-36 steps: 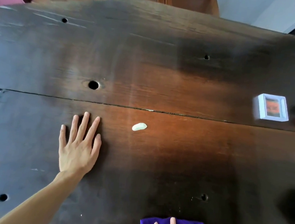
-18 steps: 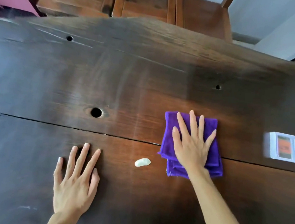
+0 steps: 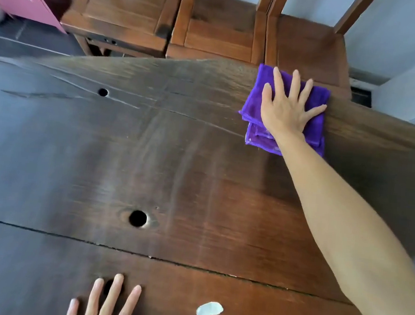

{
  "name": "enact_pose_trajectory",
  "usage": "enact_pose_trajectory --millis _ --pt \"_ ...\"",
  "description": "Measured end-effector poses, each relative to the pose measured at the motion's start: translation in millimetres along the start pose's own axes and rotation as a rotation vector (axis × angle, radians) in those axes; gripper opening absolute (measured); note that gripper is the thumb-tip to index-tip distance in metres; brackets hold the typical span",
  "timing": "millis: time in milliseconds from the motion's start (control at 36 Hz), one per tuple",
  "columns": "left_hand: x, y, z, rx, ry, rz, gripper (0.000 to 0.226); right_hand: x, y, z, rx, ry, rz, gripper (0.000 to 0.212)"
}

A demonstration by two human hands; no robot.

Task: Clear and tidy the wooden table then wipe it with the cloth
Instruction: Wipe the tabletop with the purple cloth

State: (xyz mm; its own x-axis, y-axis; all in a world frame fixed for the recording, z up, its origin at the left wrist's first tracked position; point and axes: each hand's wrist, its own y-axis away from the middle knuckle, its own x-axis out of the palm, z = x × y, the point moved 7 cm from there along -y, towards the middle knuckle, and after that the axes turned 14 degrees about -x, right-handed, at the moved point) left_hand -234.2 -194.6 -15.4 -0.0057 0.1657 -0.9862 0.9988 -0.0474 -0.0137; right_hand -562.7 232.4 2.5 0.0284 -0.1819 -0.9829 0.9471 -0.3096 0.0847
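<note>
Mostly, the wooden table (image 3: 100,160) looks cleared and wiping is underway. At two o'clock, by the far edge, the right hand (image 3: 284,109) presses flat, fingers spread, on the folded purple cloth (image 3: 315,106). At six o'clock the left hand (image 3: 106,301) rests flat (only straight fingers show; the palm is cut off). A small white smear (image 3: 209,309) at five o'clock is unwiped; what it is, I cannot tell.

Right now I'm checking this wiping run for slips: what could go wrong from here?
The purple cloth sits at the table's far edge under the flat right hand; another push could send it off toward the chairs. The white smear near the left hand may get missed.
</note>
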Motion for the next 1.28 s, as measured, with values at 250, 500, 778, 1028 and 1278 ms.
enact_pose_trajectory --millis 250,500,778,1028,1278 --pt "-5 -1 -2 -0.017 -0.03 -0.032 0.044 -7 -44 19 0.016 -0.037 -0.009 0.055" --pt "-9 12 -4 -0.066 -0.048 -0.114 0.059 10 29 46 -0.051 -0.005 -0.012 0.057" --pt "-7 23 5 -0.052 -0.041 0.048 0.06 38 167 76 -0.111 -0.001 0.007 0.056" --pt "1 27 8 -0.037 -0.061 0.197 0.061 52 283 95 -0.158 0.008 0.057 0.056" --pt "4 28 8 -0.027 -0.05 0.195 0.06 65 409 107 -0.201 0.003 0.149 0.063"
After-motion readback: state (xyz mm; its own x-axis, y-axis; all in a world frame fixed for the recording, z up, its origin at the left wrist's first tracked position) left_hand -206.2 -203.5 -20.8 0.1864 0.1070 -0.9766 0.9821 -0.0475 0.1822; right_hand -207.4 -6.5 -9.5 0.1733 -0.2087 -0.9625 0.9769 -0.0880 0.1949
